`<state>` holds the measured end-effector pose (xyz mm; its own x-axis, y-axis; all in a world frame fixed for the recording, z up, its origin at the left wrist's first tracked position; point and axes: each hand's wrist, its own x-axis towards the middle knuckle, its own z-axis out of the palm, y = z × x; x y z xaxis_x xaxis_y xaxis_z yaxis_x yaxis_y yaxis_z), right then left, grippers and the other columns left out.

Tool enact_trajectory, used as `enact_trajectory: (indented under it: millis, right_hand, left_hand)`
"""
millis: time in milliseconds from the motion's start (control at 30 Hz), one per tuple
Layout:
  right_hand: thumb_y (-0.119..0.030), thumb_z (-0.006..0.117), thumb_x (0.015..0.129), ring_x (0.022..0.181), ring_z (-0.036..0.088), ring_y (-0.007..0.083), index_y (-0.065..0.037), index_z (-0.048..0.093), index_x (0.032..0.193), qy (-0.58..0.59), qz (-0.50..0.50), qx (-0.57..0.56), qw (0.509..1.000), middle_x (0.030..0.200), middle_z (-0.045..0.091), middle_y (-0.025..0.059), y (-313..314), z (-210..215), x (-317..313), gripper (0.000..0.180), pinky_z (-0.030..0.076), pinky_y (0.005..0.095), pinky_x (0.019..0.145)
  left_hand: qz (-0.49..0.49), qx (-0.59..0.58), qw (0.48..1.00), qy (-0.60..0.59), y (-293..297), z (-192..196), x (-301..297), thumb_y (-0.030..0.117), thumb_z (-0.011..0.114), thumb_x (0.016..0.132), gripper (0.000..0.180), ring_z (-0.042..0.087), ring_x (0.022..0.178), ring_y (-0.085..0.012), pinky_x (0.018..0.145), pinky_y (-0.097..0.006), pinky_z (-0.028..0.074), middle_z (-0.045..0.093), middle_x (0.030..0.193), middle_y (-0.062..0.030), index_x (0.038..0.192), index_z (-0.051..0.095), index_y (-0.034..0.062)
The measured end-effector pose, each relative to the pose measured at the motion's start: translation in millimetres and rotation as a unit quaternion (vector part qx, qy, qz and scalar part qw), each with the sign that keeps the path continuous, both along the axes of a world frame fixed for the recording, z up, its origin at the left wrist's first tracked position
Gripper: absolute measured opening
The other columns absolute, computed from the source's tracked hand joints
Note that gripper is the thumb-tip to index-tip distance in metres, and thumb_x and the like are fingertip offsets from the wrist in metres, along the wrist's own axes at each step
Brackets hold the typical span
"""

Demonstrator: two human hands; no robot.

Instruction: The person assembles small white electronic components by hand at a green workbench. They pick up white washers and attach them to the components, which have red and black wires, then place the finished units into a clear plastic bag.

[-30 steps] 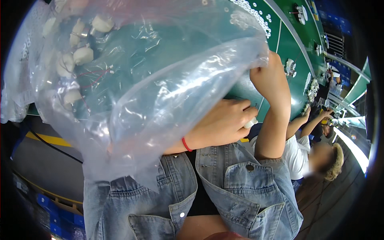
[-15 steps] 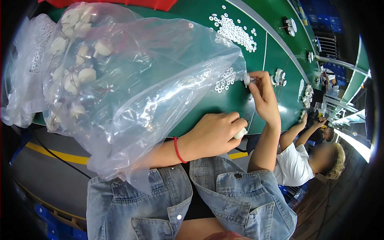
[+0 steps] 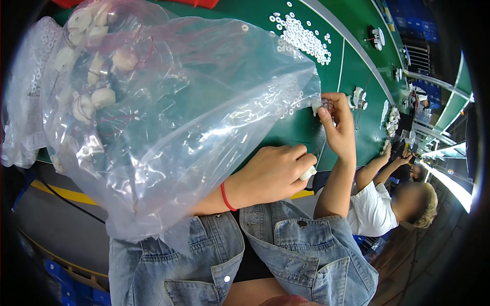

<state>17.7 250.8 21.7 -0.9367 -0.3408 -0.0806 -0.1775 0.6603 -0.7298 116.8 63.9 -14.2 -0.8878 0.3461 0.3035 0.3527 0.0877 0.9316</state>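
A large clear plastic bag point(image 3: 204, 66) sprawls over the green worktop, with several white rounded parts point(image 3: 103, 97) with thin wires inside at its far left end. My left hand point(image 3: 278, 171) is closed, palm down near the table's front edge, on a white plastic part point(image 3: 308, 173) that shows beyond its curled fingers. Farther right, my right hand point(image 3: 339, 125) pinches a small whitish part point(image 3: 316, 106) at the bag's right tip. Its exact kind is unclear. Under and beside that tip lie loose white rings point(image 3: 292, 104).
A bigger pile of white rings point(image 3: 301, 38) lies at the back. White round assemblies with wires point(image 3: 359, 98) stand along the right side. Another clear bag of rings point(image 3: 43, 51) is at far left, near a red container point(image 3: 199, 2). A co-worker in a white shirt point(image 3: 372, 209) sits at right.
The bag has shifted slightly, its right tip now reaching farther right by my right hand. The part in my right fingers has turned and is more covered. My left hand has barely moved.
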Motion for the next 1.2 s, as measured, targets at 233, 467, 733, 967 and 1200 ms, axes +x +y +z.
enact_trajectory:
  millis: [233, 467, 733, 967, 1200]
  right_hand:
    - [-0.013, 0.066, 0.096, 0.068, 0.048, 0.0039, 0.001, 0.056, 0.109, 0.037, -0.033, -0.018, 0.999, 0.08, 0.06, 0.0002, -3.0, -3.4, 8.3, 0.022, 0.037, 0.0196, 0.058]
    - [-0.012, 0.066, 0.096, 0.067, 0.048, 0.0038, 0.001, 0.056, 0.108, 0.053, -0.04, -0.017, 0.998, 0.079, 0.06, -0.0002, -2.5, -10.8, 10.9, 0.021, 0.037, 0.0195, 0.058]
    - [-0.01, 0.067, 0.095, 0.067, 0.05, 0.0045, 0.001, 0.056, 0.108, 0.053, -0.038, -0.011, 0.998, 0.079, 0.06, 0.0002, -0.2, -11.5, 8.2, 0.02, 0.038, 0.0202, 0.058]
    - [-0.01, 0.063, 0.097, 0.064, 0.052, 0.0136, 0.001, 0.052, 0.105, 0.042, 0.006, 0.134, 0.99, 0.076, 0.059, 0.0085, -1.2, 4.0, 0.9, 0.018, 0.04, 0.0275, 0.057]
    - [-0.005, 0.06, 0.094, 0.072, 0.055, 0.0456, 0.0, 0.044, 0.102, 0.03, 0.157, 0.254, 0.954, 0.082, 0.059, 0.023, -11.5, 33.7, -22.6, 0.019, 0.043, 0.0466, 0.062]
  left_hand:
    - [0.008, 0.004, 1.0, 0.008, -0.4, -2.2, 2.0, 0.016, 0.073, 0.079, 0.023, 0.065, 0.069, -0.0256, 0.061, -0.038, 0.054, 0.059, 0.082, -0.0077, 0.099, 0.065, 0.0051]
    - [0.019, 0.01, 1.0, 0.016, 1.7, -4.6, 3.0, 0.015, 0.072, 0.078, 0.026, 0.065, 0.071, -0.0253, 0.061, -0.038, 0.053, 0.058, 0.082, -0.0077, 0.1, 0.064, 0.0048]
    - [0.022, 0.002, 1.0, 0.014, 5.5, -6.2, 2.6, 0.016, 0.072, 0.078, 0.027, 0.066, 0.071, -0.025, 0.061, -0.039, 0.053, 0.058, 0.083, -0.0075, 0.101, 0.064, 0.0049]
    - [0.033, 0.001, 0.999, 0.016, 15.1, -11.1, -1.2, 0.015, 0.072, 0.078, 0.025, 0.066, 0.071, -0.0243, 0.061, -0.038, 0.054, 0.058, 0.082, -0.0073, 0.099, 0.064, 0.0052]
    - [0.028, -0.005, 1.0, 0.014, 18.7, -11.1, -2.8, 0.014, 0.071, 0.077, 0.023, 0.065, 0.07, -0.0242, 0.06, -0.037, 0.054, 0.058, 0.081, -0.0074, 0.097, 0.063, 0.005]
